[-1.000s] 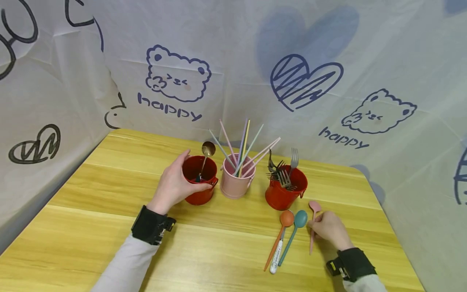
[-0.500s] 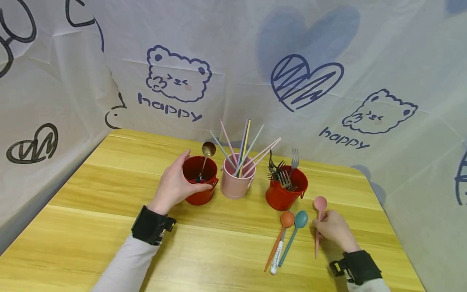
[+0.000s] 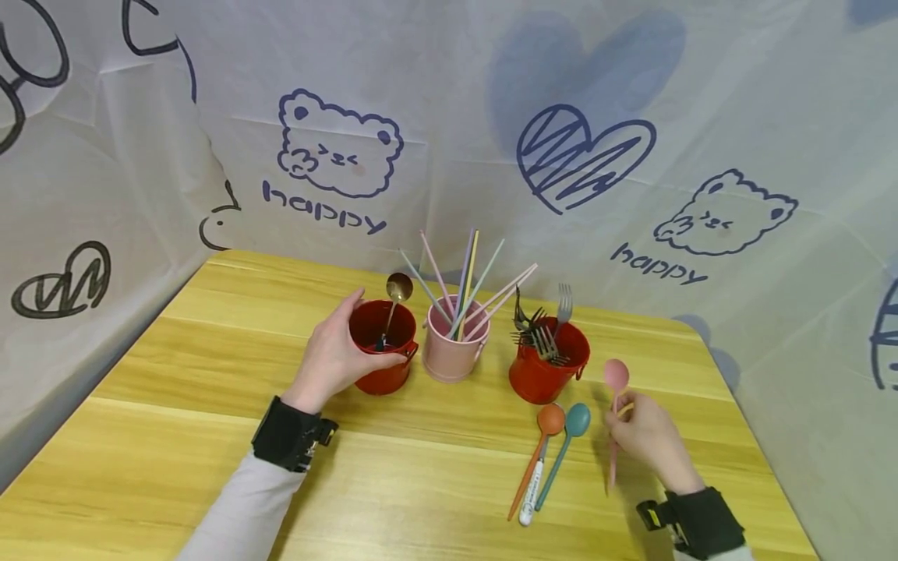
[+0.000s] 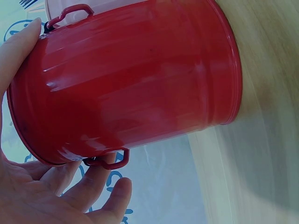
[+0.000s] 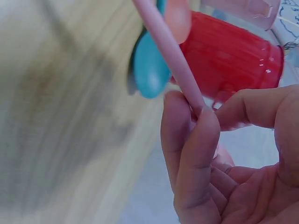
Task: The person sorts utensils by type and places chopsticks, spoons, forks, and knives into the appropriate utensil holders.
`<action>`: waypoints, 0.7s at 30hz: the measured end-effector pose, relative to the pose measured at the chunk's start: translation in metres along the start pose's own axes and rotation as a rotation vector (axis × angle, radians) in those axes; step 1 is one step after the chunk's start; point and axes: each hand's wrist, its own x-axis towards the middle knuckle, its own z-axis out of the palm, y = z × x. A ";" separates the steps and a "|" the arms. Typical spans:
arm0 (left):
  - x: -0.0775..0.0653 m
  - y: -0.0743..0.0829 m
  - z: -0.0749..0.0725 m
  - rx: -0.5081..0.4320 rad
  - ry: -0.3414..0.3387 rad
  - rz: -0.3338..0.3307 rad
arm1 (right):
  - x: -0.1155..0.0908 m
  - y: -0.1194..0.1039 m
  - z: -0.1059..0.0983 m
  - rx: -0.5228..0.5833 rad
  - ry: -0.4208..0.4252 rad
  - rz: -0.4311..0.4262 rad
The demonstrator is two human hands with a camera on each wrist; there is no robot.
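Observation:
My left hand (image 3: 337,354) grips the rim of the left red bucket (image 4: 140,70), its thumb on the near side and fingers on the far side. A metal spoon (image 3: 400,288) leans in that bucket, bowl up. With thumb and fingertips, my right hand (image 3: 648,432) pinches the handle of a pink spoon (image 5: 170,51), raised off the table with its bowl up. Left of that hand lie an orange spoon (image 3: 551,421), a teal spoon (image 3: 578,421) and another utensil with a white, printed handle (image 3: 531,495); its head is mostly hidden under the orange spoon.
A pink bucket (image 3: 449,358) with several thin pastel sticks stands in the middle. To its right, a second red bucket (image 3: 536,382) holds several forks. The wooden table (image 3: 393,483) ends at a white cloth (image 3: 449,93) with drawings behind it.
My right hand has lifted the pink spoon from the table and shifted slightly right with it. The left hand stays on the left red bucket.

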 end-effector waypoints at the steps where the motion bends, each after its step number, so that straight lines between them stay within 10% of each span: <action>1: 0.000 0.000 0.000 -0.001 0.000 0.000 | -0.001 -0.002 -0.001 -0.011 0.016 -0.014; 21: 0.000 -0.001 0.001 0.011 0.007 0.008 | -0.016 -0.087 -0.016 0.065 0.268 -0.285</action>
